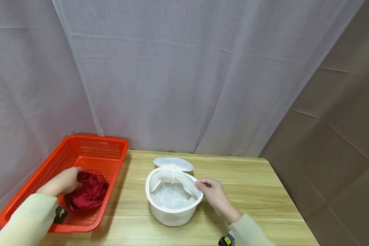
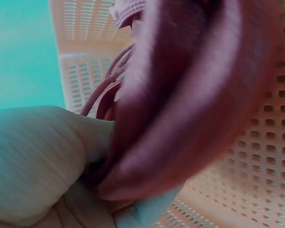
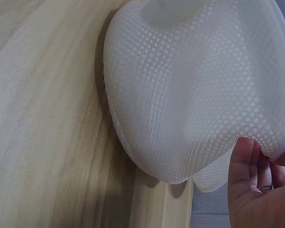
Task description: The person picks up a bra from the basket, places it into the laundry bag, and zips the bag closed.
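Observation:
A dark red silky garment (image 1: 90, 191) lies bunched in the red plastic basket (image 1: 118, 164). My left hand (image 1: 63, 181) reaches into the basket and grips a fold of the garment (image 2: 180, 109) between thumb and fingers; thin straps (image 2: 102, 95) show behind that fold in the left wrist view. On the table stands a white mesh laundry bag (image 1: 172, 216), round and upright, its lid (image 1: 173, 163) folded back behind it. Its rim is pinched at the right side by my right hand (image 1: 215, 194). In the right wrist view the mesh wall (image 3: 180, 95) dents inward near the fingers.
The wood-grain table (image 1: 249, 198) carries the basket at its left and the laundry bag near the middle. A pale curtain (image 1: 178, 85) hangs along the back edge, and a brownish one (image 1: 332, 143) at the right.

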`<state>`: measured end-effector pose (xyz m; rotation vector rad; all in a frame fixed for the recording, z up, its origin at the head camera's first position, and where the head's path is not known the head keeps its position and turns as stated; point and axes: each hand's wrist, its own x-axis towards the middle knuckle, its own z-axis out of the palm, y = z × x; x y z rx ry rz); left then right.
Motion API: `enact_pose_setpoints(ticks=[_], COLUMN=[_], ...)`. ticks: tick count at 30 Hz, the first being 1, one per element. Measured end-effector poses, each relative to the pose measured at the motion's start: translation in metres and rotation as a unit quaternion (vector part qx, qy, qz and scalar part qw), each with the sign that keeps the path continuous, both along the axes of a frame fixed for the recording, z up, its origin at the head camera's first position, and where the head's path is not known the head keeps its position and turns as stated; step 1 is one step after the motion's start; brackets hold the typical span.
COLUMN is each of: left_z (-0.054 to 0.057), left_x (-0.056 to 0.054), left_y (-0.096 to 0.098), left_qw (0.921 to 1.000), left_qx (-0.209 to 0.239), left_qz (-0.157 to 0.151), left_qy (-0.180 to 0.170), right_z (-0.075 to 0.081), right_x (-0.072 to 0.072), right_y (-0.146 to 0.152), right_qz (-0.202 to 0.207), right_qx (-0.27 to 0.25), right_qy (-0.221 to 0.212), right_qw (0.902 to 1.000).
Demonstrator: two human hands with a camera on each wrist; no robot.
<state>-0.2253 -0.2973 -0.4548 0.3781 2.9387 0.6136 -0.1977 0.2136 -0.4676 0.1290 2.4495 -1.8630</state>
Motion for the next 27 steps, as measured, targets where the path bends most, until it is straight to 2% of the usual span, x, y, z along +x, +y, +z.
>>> enact_pose_setpoints(ticks=[4, 14, 22, 27], left_z=[0.007, 0.021, 0.029, 0.036], left_x=[0.0, -0.001, 0.001, 0.004], left_y=[0.002, 0.009, 0.013, 0.019], left_qw=[0.9998, 0.9944, 0.9858, 0.9776], left_qx=[0.013, 0.052, 0.099, 0.125], left_qz=[0.012, 0.072, 0.098, 0.109], left_qy=[0.013, 0.058, 0.093, 0.131], right_z=[0.002, 0.001, 0.0, 0.001], right_x=[0.0, 0.0, 0.001, 0.002], right_y=[0.001, 0.001, 0.001, 0.0], right_qz=[0.001, -0.006, -0.003, -0.003], right_qx=[-0.002, -0.002, -0.002, 0.001], right_qy=[-0.003, 0.0, 0.001, -0.003], right_qw=[1.0, 1.0, 1.0, 1.0])
